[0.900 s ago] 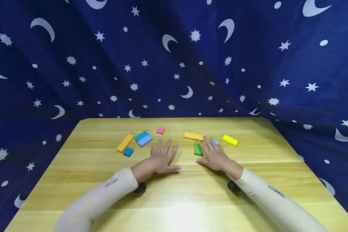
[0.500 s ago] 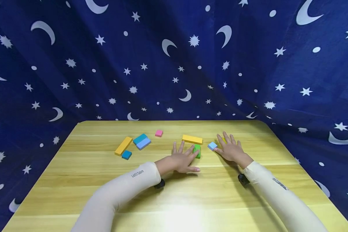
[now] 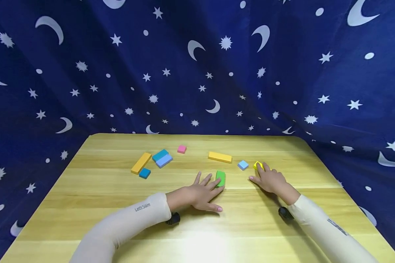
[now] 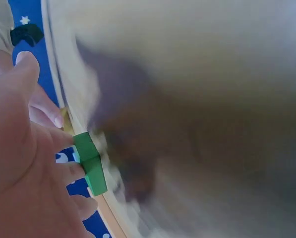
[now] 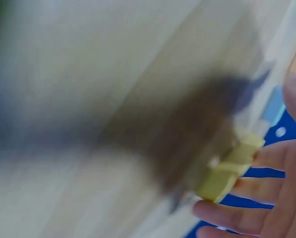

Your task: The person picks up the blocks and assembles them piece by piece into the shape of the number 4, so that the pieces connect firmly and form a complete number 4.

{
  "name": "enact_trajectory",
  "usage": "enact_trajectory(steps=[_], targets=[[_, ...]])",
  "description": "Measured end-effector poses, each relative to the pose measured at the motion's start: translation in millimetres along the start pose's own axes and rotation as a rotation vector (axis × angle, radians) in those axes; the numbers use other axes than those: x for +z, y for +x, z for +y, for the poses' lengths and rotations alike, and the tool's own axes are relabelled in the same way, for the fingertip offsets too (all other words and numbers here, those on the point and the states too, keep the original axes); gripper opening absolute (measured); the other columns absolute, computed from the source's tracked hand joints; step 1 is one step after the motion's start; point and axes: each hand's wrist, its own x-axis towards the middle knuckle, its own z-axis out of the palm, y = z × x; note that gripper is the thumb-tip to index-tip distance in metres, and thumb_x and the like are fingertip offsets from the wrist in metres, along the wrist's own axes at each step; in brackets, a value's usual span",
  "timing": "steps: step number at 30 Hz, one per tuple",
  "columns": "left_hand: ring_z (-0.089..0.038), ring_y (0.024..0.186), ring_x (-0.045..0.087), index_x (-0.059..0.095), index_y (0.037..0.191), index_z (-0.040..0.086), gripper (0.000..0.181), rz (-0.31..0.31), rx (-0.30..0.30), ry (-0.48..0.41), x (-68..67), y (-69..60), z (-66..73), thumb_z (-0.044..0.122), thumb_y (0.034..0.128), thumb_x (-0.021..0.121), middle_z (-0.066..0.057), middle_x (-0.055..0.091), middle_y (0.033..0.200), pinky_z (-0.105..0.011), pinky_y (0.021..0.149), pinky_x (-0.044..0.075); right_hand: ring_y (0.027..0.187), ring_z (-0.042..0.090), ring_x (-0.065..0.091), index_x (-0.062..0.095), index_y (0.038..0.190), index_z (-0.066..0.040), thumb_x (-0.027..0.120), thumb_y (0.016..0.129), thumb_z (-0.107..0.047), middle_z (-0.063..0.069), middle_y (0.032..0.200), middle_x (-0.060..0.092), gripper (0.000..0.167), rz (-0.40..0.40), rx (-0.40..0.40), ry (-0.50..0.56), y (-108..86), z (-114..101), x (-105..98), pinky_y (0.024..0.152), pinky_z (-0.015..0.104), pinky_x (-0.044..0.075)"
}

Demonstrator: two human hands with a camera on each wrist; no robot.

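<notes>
The left hand [image 3: 202, 193] touches the green block [image 3: 221, 177] mid-table with spread, released fingers; the right hand [image 3: 272, 180], fingers loosely extended, touches the yellow block [image 3: 257, 166] at right. A pale-blue square [image 3: 243, 165] sits between those blocks; an orange bar [image 3: 219, 157] lies farther off, left of it.

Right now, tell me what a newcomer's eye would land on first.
Probably the deep blue moon-and-star cloth, filling the background behind the wood-grain table. Next, the spread left hand touching the green block near the table's middle, and the right hand touching the yellow block farther right.
</notes>
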Motion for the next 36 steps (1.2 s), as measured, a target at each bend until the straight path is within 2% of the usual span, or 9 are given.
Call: enact_trajectory(steps=[2,9,16,22,25,29,36], targets=[[-0.029,0.142,0.0,0.01,0.147,0.027,0.079,0.008,0.008,-0.004,4.0,-8.1,0.2,0.071,0.0832,0.026,0.0,0.002,0.155,-0.059,0.109,-0.003,0.102,0.056,0.048,0.034,0.136,0.007,0.039,0.092,-0.051,0.035,0.133,0.035,0.073,-0.012,-0.012,-0.022,-6.5,-6,-5,0.077,0.06,0.044],[-0.023,0.142,0.008,0.014,0.147,0.021,0.08,0.046,0.05,-0.026,10.5,-35.6,-1.5,0.069,0.0846,0.027,-0.008,0.005,0.154,-0.056,0.111,0.003,0.079,0.041,0.061,0.043,0.13,0.007,0.046,0.09,-0.049,0.034,0.116,0.051,0.07,-0.056,-0.117,-0.064,-20.9,-37,-15,0.058,0.048,0.05],[-0.023,0.142,0.009,0.015,0.147,0.017,0.082,0.046,0.073,-0.052,18.0,-56.7,-0.9,0.068,0.0848,0.029,-0.012,0.006,0.154,-0.055,0.112,0.005,0.093,0.039,0.061,0.048,0.124,0.012,0.053,0.086,-0.049,0.031,0.112,0.056,0.072,-0.026,-0.198,-0.068,-22.4,-75,-15,0.068,0.047,0.052],[-0.027,0.14,0.015,0.018,0.147,0.015,0.081,0.075,0.097,-0.025,23.3,-75.0,2.1,0.067,0.0857,0.031,-0.012,0.015,0.152,-0.055,0.111,0.012,0.098,0.036,0.06,0.047,0.125,0.011,0.054,0.088,-0.042,0.027,0.116,0.055,0.065,-0.041,-0.277,-0.09,-19.1,-97,-15,0.072,0.045,0.053],[-0.03,0.139,0.017,0.021,0.146,0.015,0.08,0.102,0.1,-0.012,27.4,-82.4,3.1,0.066,0.0859,0.032,-0.012,0.019,0.151,-0.055,0.11,0.015,0.092,0.033,0.061,0.047,0.126,0.01,0.055,0.09,-0.032,0.025,0.113,0.056,0.056,-0.031,-0.32,-0.081,-16.6,-109,-16,0.068,0.041,0.053],[-0.031,0.139,0.019,0.024,0.145,0.016,0.079,0.12,0.105,-0.014,32.1,-90.2,5.1,0.066,0.0857,0.032,-0.013,0.023,0.149,-0.053,0.111,0.017,0.071,0.021,0.057,0.047,0.127,0.009,0.055,0.091,-0.018,0.019,0.101,0.057,0.046,-0.02,-0.379,-0.053,-12.9,-124,-15,0.054,0.03,0.048],[-0.025,0.137,0.023,0.03,0.143,0.016,0.078,0.115,0.124,-0.059,35.0,-102.2,7.8,0.067,0.0845,0.029,-0.01,0.028,0.144,-0.047,0.111,0.023,0.064,0.014,0.051,0.051,0.125,0.005,0.059,0.089,-0.018,0.014,0.095,0.057,0.044,0.015,-0.439,-0.001,-9.1,-141,-12,0.052,0.025,0.044]])
